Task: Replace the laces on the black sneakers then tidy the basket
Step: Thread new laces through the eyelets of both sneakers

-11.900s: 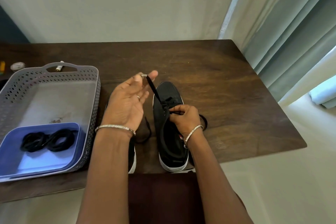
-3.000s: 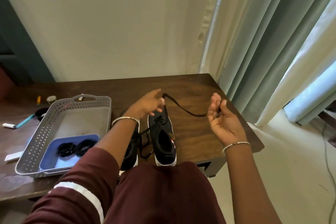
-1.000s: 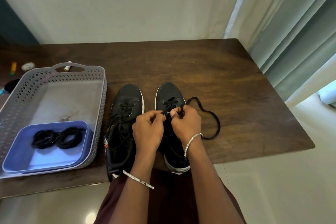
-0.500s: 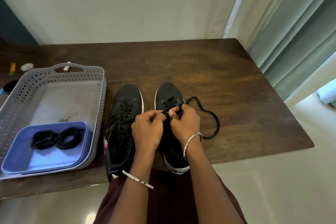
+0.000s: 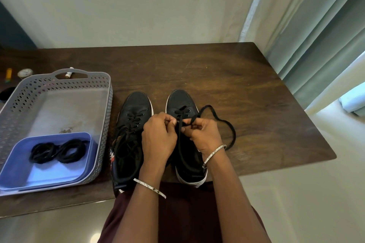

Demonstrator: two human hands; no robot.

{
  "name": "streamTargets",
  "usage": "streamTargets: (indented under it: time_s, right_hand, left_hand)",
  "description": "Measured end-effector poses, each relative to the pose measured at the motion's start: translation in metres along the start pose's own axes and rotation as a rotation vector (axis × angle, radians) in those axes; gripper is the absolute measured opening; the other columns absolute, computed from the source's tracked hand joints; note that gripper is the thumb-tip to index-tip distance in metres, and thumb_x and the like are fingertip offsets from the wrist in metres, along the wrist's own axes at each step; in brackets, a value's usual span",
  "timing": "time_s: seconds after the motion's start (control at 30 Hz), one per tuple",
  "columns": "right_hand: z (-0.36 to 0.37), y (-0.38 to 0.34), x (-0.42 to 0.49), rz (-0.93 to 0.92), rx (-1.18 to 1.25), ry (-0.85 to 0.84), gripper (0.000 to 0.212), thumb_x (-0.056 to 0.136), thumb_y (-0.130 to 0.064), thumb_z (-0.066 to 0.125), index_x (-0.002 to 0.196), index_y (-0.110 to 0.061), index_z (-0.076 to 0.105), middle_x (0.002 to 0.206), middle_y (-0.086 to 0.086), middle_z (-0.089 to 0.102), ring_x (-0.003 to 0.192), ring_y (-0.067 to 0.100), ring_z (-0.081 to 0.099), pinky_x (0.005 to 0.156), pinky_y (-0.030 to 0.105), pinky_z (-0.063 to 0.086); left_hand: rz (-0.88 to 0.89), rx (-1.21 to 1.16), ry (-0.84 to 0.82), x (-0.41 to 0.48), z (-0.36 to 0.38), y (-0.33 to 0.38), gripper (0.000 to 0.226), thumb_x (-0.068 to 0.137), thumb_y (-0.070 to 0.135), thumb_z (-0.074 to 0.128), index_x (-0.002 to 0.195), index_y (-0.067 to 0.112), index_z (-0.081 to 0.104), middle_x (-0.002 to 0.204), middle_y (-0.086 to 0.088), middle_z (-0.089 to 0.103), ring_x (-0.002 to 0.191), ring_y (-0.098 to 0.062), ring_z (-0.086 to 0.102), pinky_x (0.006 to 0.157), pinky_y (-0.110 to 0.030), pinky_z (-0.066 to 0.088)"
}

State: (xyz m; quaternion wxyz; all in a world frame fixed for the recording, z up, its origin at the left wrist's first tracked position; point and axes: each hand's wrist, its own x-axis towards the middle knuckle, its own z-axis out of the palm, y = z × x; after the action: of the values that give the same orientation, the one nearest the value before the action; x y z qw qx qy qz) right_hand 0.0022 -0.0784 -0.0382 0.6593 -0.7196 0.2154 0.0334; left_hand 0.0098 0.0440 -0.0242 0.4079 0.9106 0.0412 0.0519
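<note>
both hands are bunched over the right sneaker (image 5: 180, 100) on the wooden table (image 5: 237, 85), toe pointing away from the person, so the eyelet rows run straight out from the fingertips. left hand (image 5: 158, 140) pinches the lace (image 5: 227, 122) on the left side, right hand (image 5: 204, 136) pinches it just across the tongue. the slack loops out to the right, so i reckon the right hand is nearer to pull it through. left sneaker (image 5: 136, 104) sits just beside, loosely laced. coiled laces (image 5: 57, 151) lie in the blue tray (image 5: 49, 173) inside the grey basket (image 5: 109, 104)
</note>
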Motion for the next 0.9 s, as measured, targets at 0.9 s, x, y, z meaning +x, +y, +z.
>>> streamTargets:
  time_s: [0.9]
  right_hand:
    - [0.0, 0.009, 0.007, 0.025, -0.024, -0.046, 0.026, 0.067, 0.006, 0.068, 0.081, -0.014, 0.077, 0.081, 0.011, 0.076, 0.087, 0.03, 0.073, 0.09, 0.051, 0.057]
  left_hand:
    - [0.065, 0.362, -0.268, 0.022, -0.033, 0.006, 0.012, 0.089, 0.046, 0.068, 0.081, 0.037, 0.069, 0.091, 0.009, 0.067, 0.091, -0.019, 0.065, 0.076, -0.037, 0.053]
